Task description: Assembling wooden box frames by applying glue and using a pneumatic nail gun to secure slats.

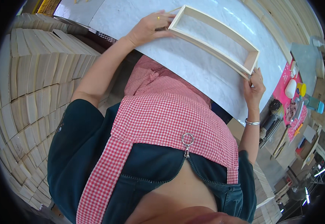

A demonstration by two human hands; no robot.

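A long, narrow frame of pale wood (207, 48), open in the middle, is held slanting over a white marble-patterned tabletop (147, 52). My left hand (155, 27), with a ring on one finger, grips its left end, thumb on the near side and fingers on the far side. At the opposite end, my right hand (256, 85) closes its fingers round the near right corner; some fingertips are hidden by the wood. Thin wooden strips show below the near rail and beside my left fingers. I cannot tell whether they belong to the frame.
Tall stacks of wooden pieces (28, 71) rise at the left. Long pale boards (285, 18) lie at the far right. Beyond my right hand stand a white bottle (291, 88), a yellow-lidded jar (301, 89) and tools on a pink cloth. A yellow basket (48, 6) is at the far left.
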